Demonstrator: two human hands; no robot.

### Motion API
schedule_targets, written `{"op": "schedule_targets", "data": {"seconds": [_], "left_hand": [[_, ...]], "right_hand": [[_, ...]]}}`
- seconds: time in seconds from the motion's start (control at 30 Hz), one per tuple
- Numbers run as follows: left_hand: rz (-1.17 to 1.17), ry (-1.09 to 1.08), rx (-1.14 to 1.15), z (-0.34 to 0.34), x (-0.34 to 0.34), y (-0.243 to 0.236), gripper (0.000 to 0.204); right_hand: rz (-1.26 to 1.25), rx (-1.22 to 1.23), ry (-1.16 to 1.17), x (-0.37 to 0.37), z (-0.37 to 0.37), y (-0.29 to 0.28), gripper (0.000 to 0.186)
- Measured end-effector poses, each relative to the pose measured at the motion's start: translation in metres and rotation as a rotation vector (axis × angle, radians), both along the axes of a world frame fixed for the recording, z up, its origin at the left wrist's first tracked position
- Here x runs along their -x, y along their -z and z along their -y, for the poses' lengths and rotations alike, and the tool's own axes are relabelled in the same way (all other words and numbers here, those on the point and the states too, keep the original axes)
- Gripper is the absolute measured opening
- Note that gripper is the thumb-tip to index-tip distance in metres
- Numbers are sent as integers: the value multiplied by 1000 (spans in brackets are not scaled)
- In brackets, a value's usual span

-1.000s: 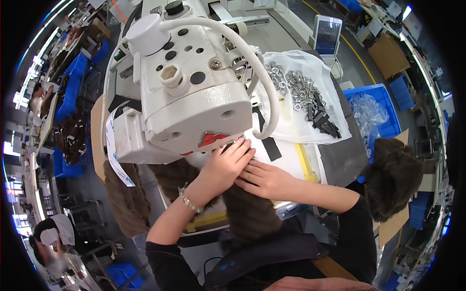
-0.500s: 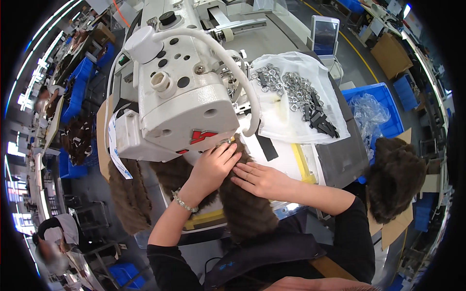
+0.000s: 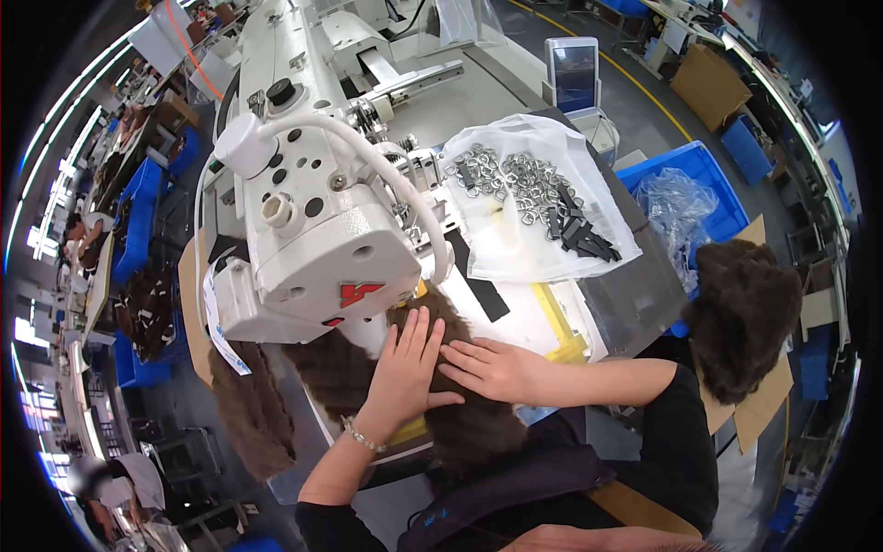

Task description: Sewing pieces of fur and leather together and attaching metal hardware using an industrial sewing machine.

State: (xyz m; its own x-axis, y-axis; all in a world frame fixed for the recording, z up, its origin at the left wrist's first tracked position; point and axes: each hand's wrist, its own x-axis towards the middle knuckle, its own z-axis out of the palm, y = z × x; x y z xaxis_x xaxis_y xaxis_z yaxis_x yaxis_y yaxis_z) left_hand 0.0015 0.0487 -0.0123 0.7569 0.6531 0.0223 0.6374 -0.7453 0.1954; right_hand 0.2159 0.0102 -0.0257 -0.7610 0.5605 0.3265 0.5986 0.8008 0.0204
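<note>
A strip of brown fur (image 3: 474,428) runs from under the head of a white sewing machine (image 3: 345,248) down to the table's near edge. My left hand (image 3: 409,363) lies on it with fingers stretched toward the machine and the thumb apart. Beside it my right hand (image 3: 497,368) rests flat, fingertips on the fur close to the left hand. More brown fur (image 3: 336,373) lies to the left of my left hand, partly beneath the machine head. The needle area is hidden behind the machine's front.
A white cloth (image 3: 492,235) right of the machine holds many metal rings and black strips (image 3: 584,235). Beyond stand a small screen (image 3: 572,78), a blue bin (image 3: 731,198) with clear plastic, and a brown fur pile (image 3: 743,313) on cardboard. Another fur piece (image 3: 253,409) hangs at left.
My left hand has drawn back from the machine head and flattened, its fingers straightening. My right hand stays on the fur. The whole view has shifted slightly.
</note>
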Motion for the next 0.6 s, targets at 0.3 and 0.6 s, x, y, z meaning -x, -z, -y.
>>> {"op": "schedule_targets", "data": {"seconds": [0.3,0.6], "left_hand": [[-23,-41,-56,7,3,10,105],[-25,-41,-116,14,2,11,93]], "right_hand": [[-326,130,741,-103,-92,-47,15],[-362,318,941,-127,-107,-19,14]]}}
